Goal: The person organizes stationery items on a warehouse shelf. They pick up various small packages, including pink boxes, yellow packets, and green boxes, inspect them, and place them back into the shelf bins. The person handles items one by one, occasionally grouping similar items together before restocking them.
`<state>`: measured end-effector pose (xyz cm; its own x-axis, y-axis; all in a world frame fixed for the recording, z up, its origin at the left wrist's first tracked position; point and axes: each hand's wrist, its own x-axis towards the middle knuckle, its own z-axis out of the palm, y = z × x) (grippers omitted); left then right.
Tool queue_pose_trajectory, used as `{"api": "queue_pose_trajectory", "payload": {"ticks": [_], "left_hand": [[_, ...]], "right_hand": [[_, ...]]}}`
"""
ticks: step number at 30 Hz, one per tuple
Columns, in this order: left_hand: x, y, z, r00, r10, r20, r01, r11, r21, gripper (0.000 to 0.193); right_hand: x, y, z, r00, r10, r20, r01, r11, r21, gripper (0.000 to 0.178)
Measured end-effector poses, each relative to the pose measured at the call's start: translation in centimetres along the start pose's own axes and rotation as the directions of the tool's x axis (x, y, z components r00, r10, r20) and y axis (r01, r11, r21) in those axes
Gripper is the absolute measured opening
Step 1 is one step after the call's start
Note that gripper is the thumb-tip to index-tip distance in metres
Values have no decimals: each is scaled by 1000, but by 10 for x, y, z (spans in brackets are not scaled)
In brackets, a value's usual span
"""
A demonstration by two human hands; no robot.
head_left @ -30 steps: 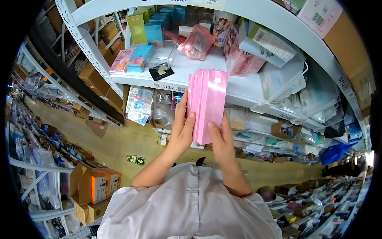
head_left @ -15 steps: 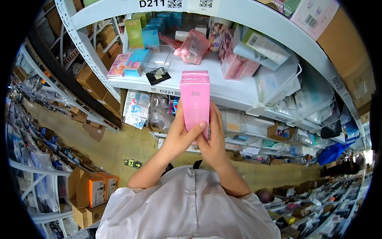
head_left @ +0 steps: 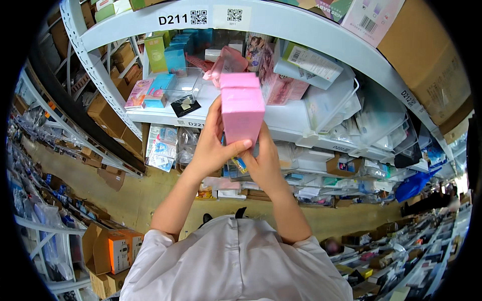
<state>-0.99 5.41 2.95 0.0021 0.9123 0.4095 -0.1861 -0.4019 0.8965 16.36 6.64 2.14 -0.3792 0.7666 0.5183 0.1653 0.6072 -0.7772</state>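
A stack of slim pink boxes [head_left: 243, 110] is held up between my two hands, in front of the shelf. My left hand [head_left: 212, 150] is closed round its left side, with the thumb across the lower front. On the right side my right hand [head_left: 263, 164] grips the lower part; its fingers are partly hidden behind the boxes. Just beyond the stack, a pink plastic pouch [head_left: 230, 61] lies on the white metal shelf [head_left: 281, 118]. Left of it are a clear plastic tray [head_left: 185, 84] and a flat black card [head_left: 185, 106].
Green and blue boxes [head_left: 175, 59] stand at the shelf's back left. Pink patterned boxes [head_left: 283, 88] and clear plastic cases [head_left: 331, 108] fill its right. A large carton [head_left: 427, 65] sits upper right. An open carton [head_left: 95, 246] is at lower left. Another person [head_left: 432, 203] is far right.
The pink boxes have come up and tilted, so their top end shows more. Both hands moved up with them, slightly left. The shelf has shifted left in view.
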Motion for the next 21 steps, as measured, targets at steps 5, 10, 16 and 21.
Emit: {"api": "queue_pose_trajectory", "payload": {"ticks": [5, 10, 16, 21], "left_hand": [[45, -8, -4, 997, 25, 71, -28, 999, 35, 118], [68, -14, -10, 993, -14, 118, 4, 996, 85, 107], [81, -30, -15, 993, 60, 100, -72, 989, 129, 70], [92, -32, -18, 981, 140, 134, -160, 975, 156, 70]], "right_hand": [[35, 4, -3, 995, -71, -75, 66, 995, -71, 76], [61, 24, 6, 994, -19, -110, 7, 995, -103, 75], [75, 24, 16, 985, 63, -158, -66, 998, -13, 73], [83, 28, 18, 976, 115, -187, -118, 993, -4, 82]]}}
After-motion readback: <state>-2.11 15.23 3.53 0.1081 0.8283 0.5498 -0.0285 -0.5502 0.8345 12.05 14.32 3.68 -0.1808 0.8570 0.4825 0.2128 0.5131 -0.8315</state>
